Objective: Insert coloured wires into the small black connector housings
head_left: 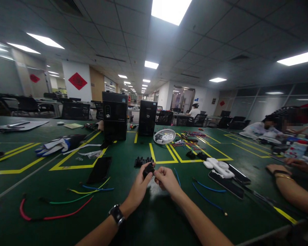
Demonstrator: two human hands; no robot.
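Note:
My left hand [141, 181], with a dark watch on its wrist, is closed round a small black plastic part [148, 169] held above the green table. Beside it, my right hand [166, 181] is closed in a pinch at the part's right side; whatever lies between those fingertips is too small to make out. Just beyond my hands sits a row of black plastic blocks [141, 162]. A blue wire [177, 177] lies right behind my right hand. Left of my hands are loose wires, among them a green wire [66, 201] and a red wire [64, 216].
Two black computer towers [114, 116] stand at the back, near a white basket [164, 136]. Phones [226, 184] and a white device [220, 167] lie to the right. A dark phone-like slab [99, 170] is at left. Another person's arm [292, 188] rests at the right edge.

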